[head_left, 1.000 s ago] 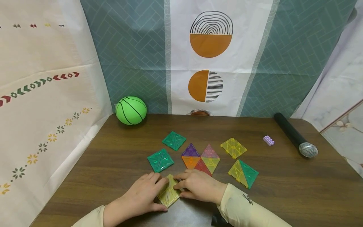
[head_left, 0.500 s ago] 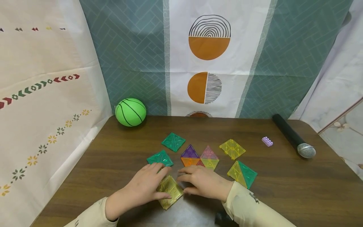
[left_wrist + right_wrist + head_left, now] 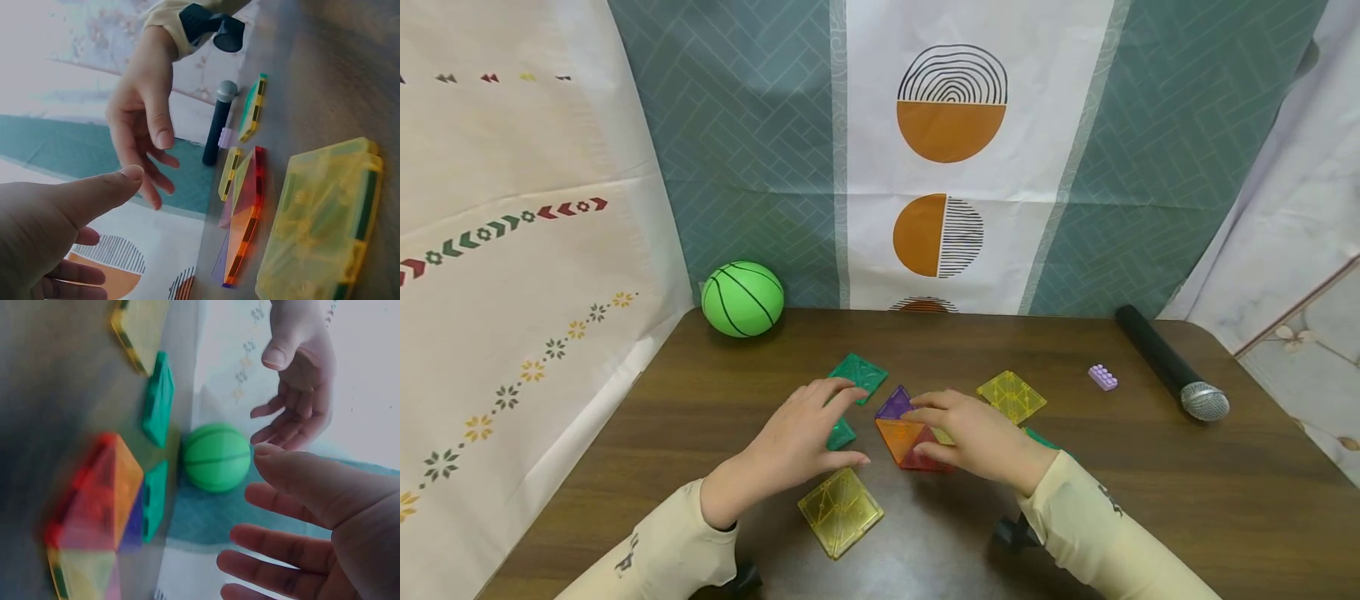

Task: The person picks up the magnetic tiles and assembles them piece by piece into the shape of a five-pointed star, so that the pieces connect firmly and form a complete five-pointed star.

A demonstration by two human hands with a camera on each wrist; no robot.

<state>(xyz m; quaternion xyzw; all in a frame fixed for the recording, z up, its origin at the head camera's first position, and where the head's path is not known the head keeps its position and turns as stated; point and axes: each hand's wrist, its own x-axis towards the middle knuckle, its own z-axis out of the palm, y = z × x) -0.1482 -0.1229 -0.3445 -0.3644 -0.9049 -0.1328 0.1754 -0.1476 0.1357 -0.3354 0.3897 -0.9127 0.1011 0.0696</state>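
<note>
– What's biggest here?
– The brown wooden surface (image 3: 1225,500); all the pieces lie on it

– And the hands?
– Both hover above it, holding nothing. The left hand (image 3: 793,429) and the right hand (image 3: 973,437) each have their fingers loosely spread, and the wrist views show both apart from the pieces

– Next size down?
– The coloured cluster (image 3: 900,437), flat beneath the right hand, which hides part of it. Purple, orange and red triangles show, edge to edge

– How would that handle?
– Light and stiff, I'd guess, but apt to part at its seams. I'd support it from several outer edges, or slide it flat

– Then what?
– The yellow square (image 3: 841,512), flat near the person, just on the near side of the left thumb. It looks thick from the left wrist; whether it's stacked I can't tell

– Same grip?
– Simpler: probably rigid plastic, slick on top, not very fragile. Thumb on one outer edge, fingers on the opposite one, rather than pressing the smooth face

– And the smallest?
– The lilac brick (image 3: 1102,377), well apart toward the far right
</note>
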